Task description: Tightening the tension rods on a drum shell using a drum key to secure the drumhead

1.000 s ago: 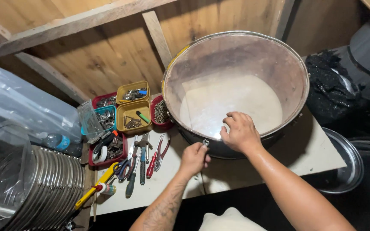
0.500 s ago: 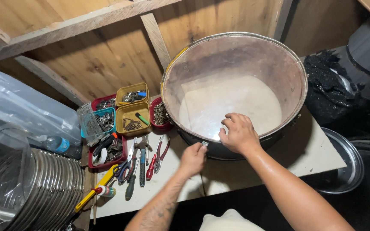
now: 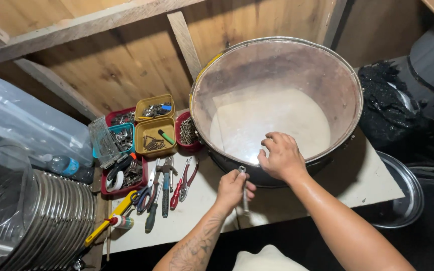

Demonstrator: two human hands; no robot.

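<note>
Left hand [image 3: 233,187] is clenched around a small metal wrench [image 3: 244,193], its head right up at the drum's [image 3: 277,105] near rim; right hand [image 3: 280,157] rests fingers spread on the drumhead, gripping nothing; drum sits toward the tabletop's [image 3: 362,183] back right, pliers [image 3: 177,183] and parts trays [image 3: 154,136] along its left edge

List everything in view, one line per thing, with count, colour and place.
Drum: one, metal rim, translucent head, on the table at back right.
Table: one, off-white, centre.
Small trays: about six, yellow, red and teal, holding screws and bits, left of the drum.
Pliers and screwdrivers: several, red, blue and green handles, in front of the trays.
Metal hoops: a stack, silver, lower left.
Plastic bottle: one, clear, far left.
Wrench: one, silver, at the drum's near rim.
Left hand: gripping the wrench.
Right hand: resting on the drum rim.
</note>
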